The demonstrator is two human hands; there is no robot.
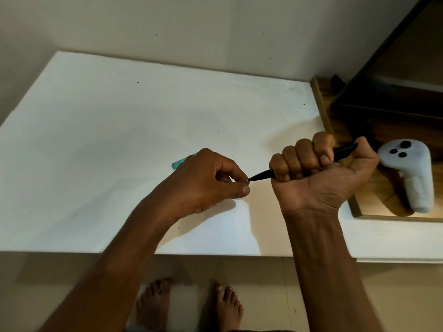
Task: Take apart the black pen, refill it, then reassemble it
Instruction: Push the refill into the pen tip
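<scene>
The right hand (318,173) is clenched in a full fist around the black pen (262,175), fingers curled tightly over the barrel and the thumb laid against its rear end, palm turned toward the camera. The pen runs through the fist at a slant, its tapered tip poking out to the left and lower, its back end showing dark beside the thumb. The left hand (211,178) meets that tip with thumb and forefinger drawn together in a pinch right at the point; whether they grip a thin refill there or only the tip itself cannot be made out. Its other fingers are loosely folded, and the hand hovers just above the white table (96,140). Behind the left hand's knuckles a small teal object (178,163) lies on the table, mostly hidden. To the right, on a wooden tray (354,207), rests a white controller (407,168) with black buttons, just beside the right fist.
</scene>
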